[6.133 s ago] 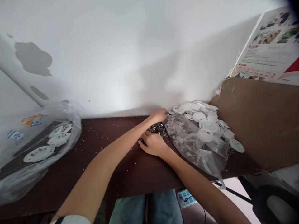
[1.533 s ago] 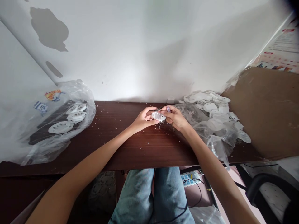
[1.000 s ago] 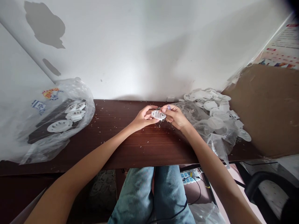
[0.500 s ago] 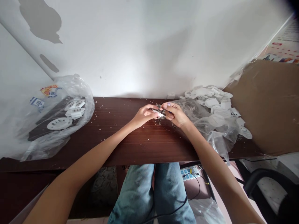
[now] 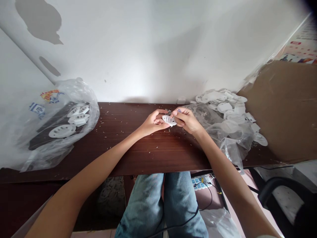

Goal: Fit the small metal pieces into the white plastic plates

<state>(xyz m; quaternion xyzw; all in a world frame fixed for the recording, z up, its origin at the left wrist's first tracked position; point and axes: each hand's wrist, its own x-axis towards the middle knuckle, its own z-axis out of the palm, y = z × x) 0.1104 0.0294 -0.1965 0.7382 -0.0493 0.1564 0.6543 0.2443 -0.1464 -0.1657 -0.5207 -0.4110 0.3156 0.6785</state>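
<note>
A white oval plastic piece [image 5: 169, 120] with small dark spots on its face is tilted toward me above the table. My left hand [image 5: 154, 122] grips it by its left side between thumb and fingers. At the piece's right end, my right hand [image 5: 185, 119] is closed in a pinch; whatever its fingertips hold is too small to name. A purplish mark or wrap shows on one right finger. Behind the piece lies a heap of small metal parts [image 5: 169, 111], mostly hidden by my hands.
To the left, a clear plastic bag [image 5: 92, 99] holds several white oval pieces [image 5: 61, 131]. On the right, white plastic pieces [image 5: 224, 107] are piled on and around another clear bag [image 5: 234, 148], beside a cardboard box [image 5: 292, 112]. Tiny pale bits dot the brown table [image 5: 138, 158].
The white piece has turned from nearly edge-on so its broad face shows. My right fingers have shifted slightly at its right end; my left hand still holds it.
</note>
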